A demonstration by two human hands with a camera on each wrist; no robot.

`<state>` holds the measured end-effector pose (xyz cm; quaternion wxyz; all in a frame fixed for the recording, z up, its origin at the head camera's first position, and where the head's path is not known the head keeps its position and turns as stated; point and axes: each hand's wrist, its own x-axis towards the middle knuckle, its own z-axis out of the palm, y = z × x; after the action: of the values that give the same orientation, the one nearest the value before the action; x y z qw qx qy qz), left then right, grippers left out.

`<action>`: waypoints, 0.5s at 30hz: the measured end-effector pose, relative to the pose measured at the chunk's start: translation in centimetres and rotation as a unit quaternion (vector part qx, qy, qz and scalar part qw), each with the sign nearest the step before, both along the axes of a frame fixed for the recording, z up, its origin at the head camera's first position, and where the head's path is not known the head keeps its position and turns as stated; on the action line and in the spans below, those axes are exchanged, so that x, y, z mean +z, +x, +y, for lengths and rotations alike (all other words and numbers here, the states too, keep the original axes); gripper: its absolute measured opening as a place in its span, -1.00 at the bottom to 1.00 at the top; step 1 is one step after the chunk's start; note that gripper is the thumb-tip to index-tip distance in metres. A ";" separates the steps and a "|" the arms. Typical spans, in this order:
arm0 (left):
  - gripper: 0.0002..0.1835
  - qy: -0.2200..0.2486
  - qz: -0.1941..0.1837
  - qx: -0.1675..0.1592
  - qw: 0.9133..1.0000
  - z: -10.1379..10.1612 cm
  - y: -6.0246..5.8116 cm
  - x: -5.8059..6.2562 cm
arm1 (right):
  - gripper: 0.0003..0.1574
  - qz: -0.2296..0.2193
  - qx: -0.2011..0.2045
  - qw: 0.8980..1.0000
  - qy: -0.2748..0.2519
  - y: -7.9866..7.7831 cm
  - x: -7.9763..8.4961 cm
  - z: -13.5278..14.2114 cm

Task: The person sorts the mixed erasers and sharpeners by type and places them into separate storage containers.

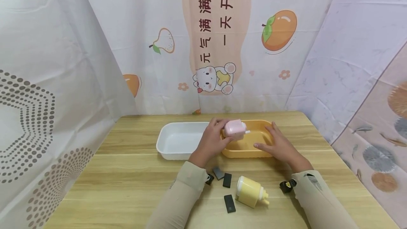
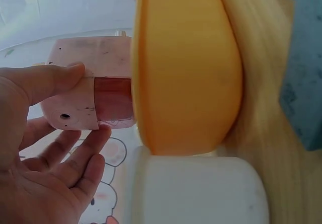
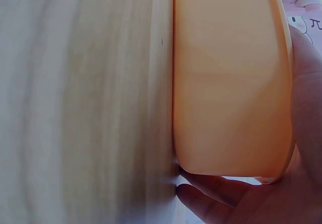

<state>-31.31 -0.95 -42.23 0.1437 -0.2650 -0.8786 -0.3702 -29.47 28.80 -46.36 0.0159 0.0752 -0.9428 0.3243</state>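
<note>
head view: the left hand (image 1: pixel 212 140) pinches a pink plastic device (image 1: pixel 234 128), probably a pencil sharpener, between its thumb and fingers, above the left end of the orange tray (image 1: pixel 246 146). the right hand (image 1: pixel 283 146) wraps round the tray's right end, thumb over the near rim and fingers spread toward the far corner. left of the orange tray is the white tray (image 1: pixel 178 142); the left hand hides where their ends meet.

the likeliest trouble, i'd judge, is the pink device slipping: the thumb and fingers hold it near one end, so its free end could tip down and knock the rim. left wrist view puts its underside right at that rim; i can't tell whether they touch. the translucent red section (image 2: pixel 114 99) looks like a drawer and might slide out if the casing tilts. too hard a grip from the right hand could drag the orange tray out of line. on the near side, the yellow device (image 1: pixel 249 191) lies on its side between the forearms, where a careless sleeve could roll it into the black blocks (image 1: pixel 229 203).
</note>
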 end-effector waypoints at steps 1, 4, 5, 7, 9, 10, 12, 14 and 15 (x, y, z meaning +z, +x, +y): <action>-0.32 0.000 -0.004 0.003 1.000 0.0 0.0 -0.1 | 0.45 0.000 0.000 1.000 0.001 0.0 0.0 0.0; -0.31 -0.004 -0.012 0.012 1.000 0.1 -0.2 -0.5 | 0.45 0.001 -0.001 1.000 0.001 0.0 -0.1 0.0; -0.30 -0.006 -0.014 0.014 1.000 0.1 -0.2 -0.6 | 0.46 0.001 -0.001 1.000 0.001 -0.1 -0.1 0.0; -0.30 -0.009 -0.020 0.019 1.000 0.2 -0.3 -0.8 | 0.46 0.001 -0.002 1.000 0.001 -0.1 -0.1 -0.1; -0.29 -0.014 -0.022 0.022 0.999 0.2 -0.3 -1.0 | 0.46 0.002 -0.002 1.000 0.001 -0.2 -0.2 -0.1; -0.29 -0.018 -0.022 0.022 0.999 0.3 -0.4 -1.1 | 0.47 0.001 -0.003 1.000 0.000 -0.2 -0.1 -0.1; -0.29 -0.025 -0.021 0.023 0.999 0.3 -0.5 -1.2 | 0.46 0.001 -0.004 1.000 -0.001 -0.2 -0.2 -0.1; -0.29 -0.031 -0.015 0.022 0.999 0.3 -0.4 -1.3 | 0.45 0.002 -0.003 1.000 -0.001 -0.2 -0.2 0.0; -0.29 -0.033 -0.012 0.022 0.999 0.3 -0.4 -1.4 | 0.44 0.003 -0.003 1.000 -0.002 -0.2 -0.2 0.0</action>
<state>-31.74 -0.62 -43.58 0.1327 -0.2463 -0.8975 -0.3409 -29.72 28.77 -46.54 0.0196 0.0734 -0.9424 0.3257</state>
